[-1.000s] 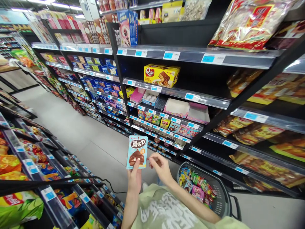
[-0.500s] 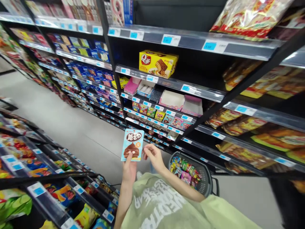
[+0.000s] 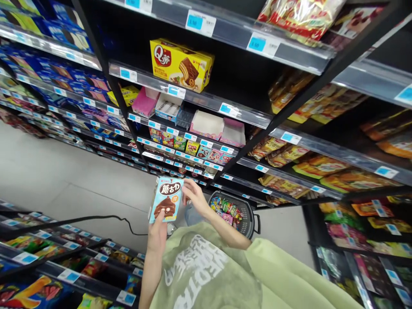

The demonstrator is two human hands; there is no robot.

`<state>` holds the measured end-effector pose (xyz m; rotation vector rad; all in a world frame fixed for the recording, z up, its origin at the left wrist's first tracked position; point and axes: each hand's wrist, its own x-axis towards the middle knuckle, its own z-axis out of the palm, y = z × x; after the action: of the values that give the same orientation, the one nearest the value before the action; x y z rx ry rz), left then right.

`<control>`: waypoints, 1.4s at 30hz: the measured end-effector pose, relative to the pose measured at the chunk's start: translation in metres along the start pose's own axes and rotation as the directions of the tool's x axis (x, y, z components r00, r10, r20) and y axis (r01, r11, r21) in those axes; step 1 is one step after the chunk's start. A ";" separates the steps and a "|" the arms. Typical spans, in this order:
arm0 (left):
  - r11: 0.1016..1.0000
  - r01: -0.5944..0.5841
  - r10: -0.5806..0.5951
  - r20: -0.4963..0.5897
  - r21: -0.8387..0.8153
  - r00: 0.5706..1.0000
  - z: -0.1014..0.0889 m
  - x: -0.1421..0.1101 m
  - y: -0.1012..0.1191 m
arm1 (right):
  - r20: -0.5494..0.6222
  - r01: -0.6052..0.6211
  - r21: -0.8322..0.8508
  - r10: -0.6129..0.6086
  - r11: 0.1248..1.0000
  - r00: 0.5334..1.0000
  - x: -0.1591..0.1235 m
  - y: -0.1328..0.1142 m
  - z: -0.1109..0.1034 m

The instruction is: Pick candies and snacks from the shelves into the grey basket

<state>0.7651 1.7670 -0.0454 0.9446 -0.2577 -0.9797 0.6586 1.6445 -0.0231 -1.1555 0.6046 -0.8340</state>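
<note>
The left hand (image 3: 157,234) clamped the blue box (image 3: 167,198), left of the basket (image 3: 248,219); the right hand (image 3: 195,197), fingers bent, grip unclear, met its right edge: seemingly two-handed handling, any turn needing steady left fingers

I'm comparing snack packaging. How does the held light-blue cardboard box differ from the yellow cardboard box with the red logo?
The light-blue cardboard box is taller than wide; the yellow cardboard box with the red logo is wider than tall. The light-blue box is held in the left grip; the yellow box rests on a black shelf. Both fronts picture brown treats.
</note>
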 end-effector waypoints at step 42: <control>0.772 0.085 -0.128 0.023 0.629 0.991 -0.052 0.075 -0.123 | 0.156 0.113 -0.943 -0.116 -0.312 0.981 0.199 0.001 -0.232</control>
<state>0.7644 1.7104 -0.1875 1.5568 -0.6207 -1.0493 0.5903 1.3556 -0.0944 -2.9195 1.3281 -0.2298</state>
